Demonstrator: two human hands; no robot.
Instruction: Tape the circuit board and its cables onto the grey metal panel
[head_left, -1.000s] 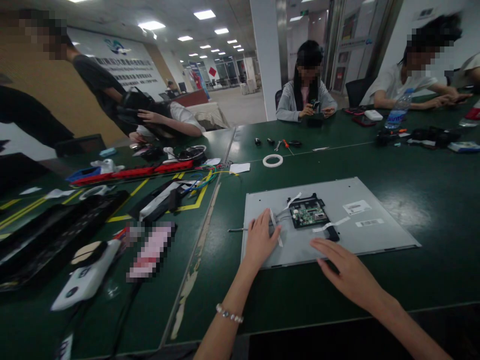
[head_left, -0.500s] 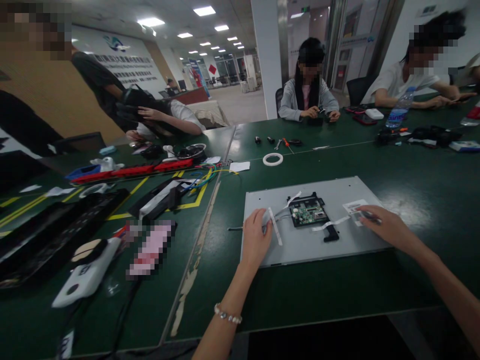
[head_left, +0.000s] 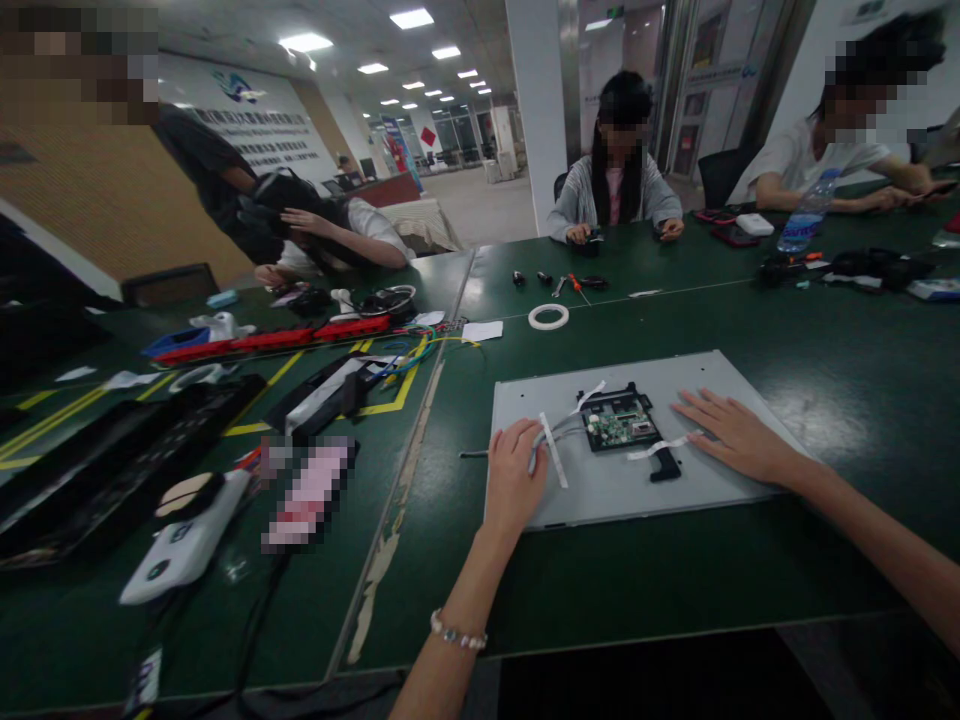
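A grey metal panel [head_left: 592, 500] lies flat on the table, with a green circuit board [head_left: 621, 428] in a black bracket at its middle. A grey cable [head_left: 568, 430] runs from the board to the left, under a strip of white tape [head_left: 554, 450]. My left hand [head_left: 517, 470] rests on the panel's left part, its fingers curled round the cable, whose end sticks out past the panel's edge. My right hand [head_left: 739, 440] lies flat on the right part, fingers spread and holding nothing, beside a second white tape strip [head_left: 660, 449]. It covers the printed label there.
A roll of white tape [head_left: 548, 317] lies beyond the panel, with an orange-handled screwdriver [head_left: 577, 285] farther back. To the left are a white device [head_left: 184, 540], a long black tray [head_left: 127, 460] and a red strip [head_left: 277, 338]. Co-workers sit across the green table [head_left: 675, 580].
My right hand has moved left from the label's far side and flattened over it, fingers now stretched out. My left hand stays at the cable. The view has shifted slightly.
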